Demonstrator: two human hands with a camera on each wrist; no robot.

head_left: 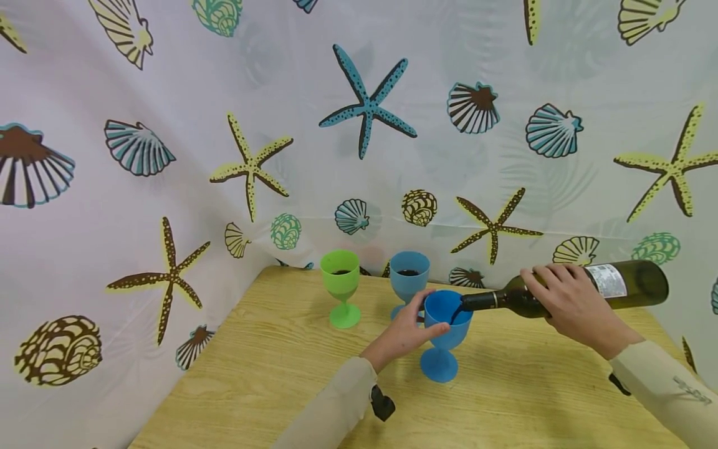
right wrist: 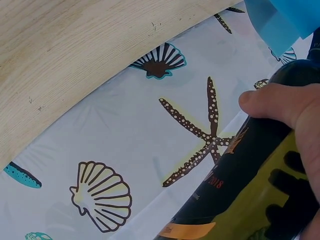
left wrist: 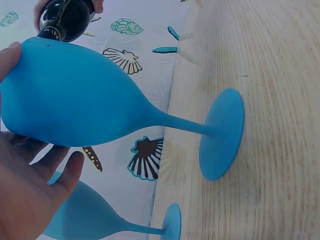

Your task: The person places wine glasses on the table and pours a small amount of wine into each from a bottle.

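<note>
In the head view my right hand (head_left: 569, 299) grips a dark wine bottle (head_left: 521, 296) around its body. The bottle lies tipped nearly level, its mouth over the rim of a dark blue goblet (head_left: 440, 365), and a dark stream runs down into the cup. My left hand (head_left: 406, 333) holds that goblet by its bowl, thumb on the near side and fingers behind. In the left wrist view the goblet's foot (left wrist: 222, 135) stands on the table. The right wrist view shows my right thumb (right wrist: 272, 102) across the bottle's dark label (right wrist: 220, 165).
Behind the held goblet stands a lighter blue goblet (head_left: 409, 284) with dark liquid inside. A green goblet (head_left: 340, 287) to its left also contains dark liquid. The wooden table (head_left: 252, 374) meets a white curtain (head_left: 303, 168) printed with shells and starfish.
</note>
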